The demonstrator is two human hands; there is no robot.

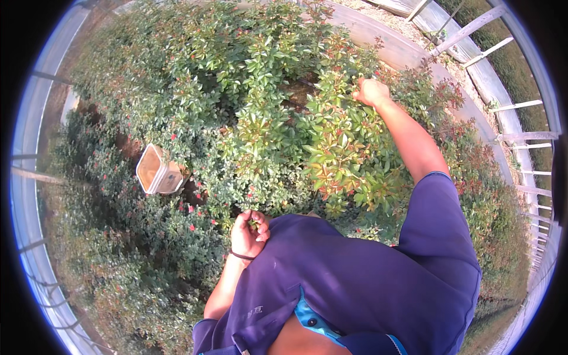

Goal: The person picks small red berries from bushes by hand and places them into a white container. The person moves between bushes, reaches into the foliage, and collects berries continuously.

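Observation:
My right hand [372, 92] reaches out to the top of a leafy rose bush [341, 146] with green and reddish leaves. Its fingers are bent in at the shoot tips, and what lies between them is too small to make out. Close to my body, my left hand [249, 235] is turned up with curled fingers around small green plant pieces [254, 224]. A dark band circles the left wrist. Low foliage with small red flowers [191, 208] spreads just beyond the left hand.
A square whitish plastic bucket [173, 177] lies tilted among the plants on the left. Dense rose bushes [177, 75] surround me. Plastic sheeting [470, 115] and a greenhouse frame with pale posts [470, 29] run along the right. Dark soil [299, 93] shows between bushes.

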